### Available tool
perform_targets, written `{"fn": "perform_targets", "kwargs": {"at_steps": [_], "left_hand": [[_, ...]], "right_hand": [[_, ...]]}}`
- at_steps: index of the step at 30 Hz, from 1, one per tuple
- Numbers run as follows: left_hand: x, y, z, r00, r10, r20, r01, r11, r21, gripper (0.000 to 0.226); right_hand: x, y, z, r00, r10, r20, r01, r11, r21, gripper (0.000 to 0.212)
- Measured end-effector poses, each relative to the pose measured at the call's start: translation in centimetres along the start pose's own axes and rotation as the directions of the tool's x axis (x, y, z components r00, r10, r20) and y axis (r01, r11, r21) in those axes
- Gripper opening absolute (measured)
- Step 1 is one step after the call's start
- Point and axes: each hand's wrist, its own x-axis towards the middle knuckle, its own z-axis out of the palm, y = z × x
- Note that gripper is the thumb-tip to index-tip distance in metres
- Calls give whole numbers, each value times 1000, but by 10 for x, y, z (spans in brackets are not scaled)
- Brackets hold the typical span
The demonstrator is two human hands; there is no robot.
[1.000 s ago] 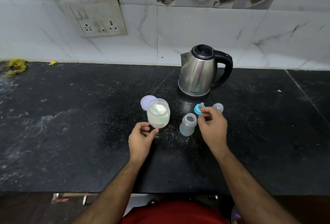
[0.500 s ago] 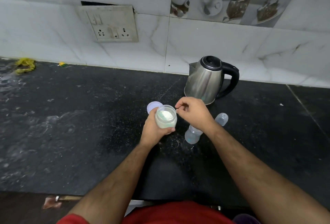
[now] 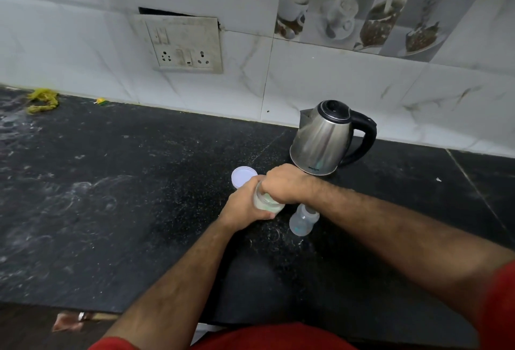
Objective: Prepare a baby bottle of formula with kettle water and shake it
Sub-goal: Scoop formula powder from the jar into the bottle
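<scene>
A clear jar of white formula powder [image 3: 264, 202] stands on the black counter [image 3: 139, 210]. My left hand [image 3: 242, 207] grips the jar from the left side. My right hand [image 3: 284, 182] is curled over the jar's open mouth, its fingers reaching down inside; what they pinch is hidden. The jar's white lid [image 3: 243, 177] lies flat just behind. An open clear baby bottle [image 3: 303, 219] stands upright right of the jar, partly under my right forearm. A steel kettle [image 3: 324, 138] with a black handle stands behind, near the wall.
A wall socket plate [image 3: 184, 43] sits on the tiled wall. A yellow scrap [image 3: 43, 100] lies at the counter's far left. The counter's front edge runs along the bottom, with my red shirt below it.
My left hand moved from beside the jar to grip it. My right hand left the teal nipple piece, came over the jar and now dips its fingers into the mouth. The camera moved closer.
</scene>
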Motion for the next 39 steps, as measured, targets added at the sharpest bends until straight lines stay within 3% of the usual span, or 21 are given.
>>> {"fn": "perform_targets", "kwargs": {"at_steps": [5,10,17,25,33,39], "left_hand": [[3,6,-3,998,30,49,-33,997,72,90],[4,8,-5,998,31,61,-36,995,89,90],[0,8,-6,998,27,49,-30,999,45,85],[1,12,-2,998,43,49,-47,995,84,87],[4,20,-2,997,50,61,-58,990,125,87],[8,21,-1,998,22,63,-30,991,129,91]], "right_hand": [[2,3,5,999,-44,17,47,983,-179,27],[1,5,6,1000,-9,-10,7,975,-224,24],[-4,15,8,998,-27,-56,17,984,-179,14],[-15,34,4,978,-64,-199,47,995,-90,22],[-14,26,10,988,-74,-133,52,986,-158,20],[-11,17,10,992,48,-121,-42,998,51,26]]}}
